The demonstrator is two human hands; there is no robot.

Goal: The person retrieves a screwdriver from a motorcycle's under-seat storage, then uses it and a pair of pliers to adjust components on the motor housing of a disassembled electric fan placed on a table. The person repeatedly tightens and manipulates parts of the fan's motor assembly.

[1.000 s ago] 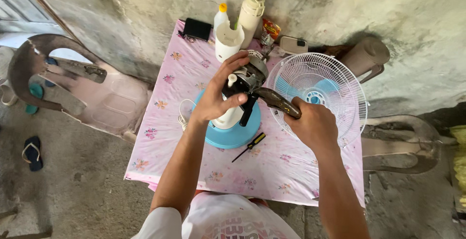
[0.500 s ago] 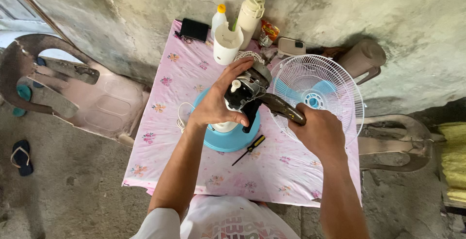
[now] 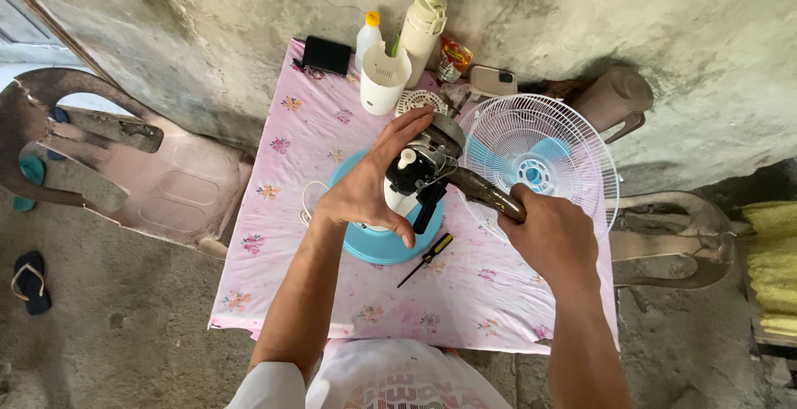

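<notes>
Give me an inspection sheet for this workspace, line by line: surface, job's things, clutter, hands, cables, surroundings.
Surface: small table under a pink floral cloth, set against a rough concrete wall.
Job's things: exposed fan motor on a blue round base; brown-handled tool held against the motor; white fan grille lying beside it.
Clutter: small screwdriver, white cup, two bottles, phone, black wallet, small packet.
Hands: left hand steadies the motor; right hand grips the tool handle.
Cables: white cord looped by the base.
Surroundings: plastic chairs on both sides, sandals on the floor.
</notes>
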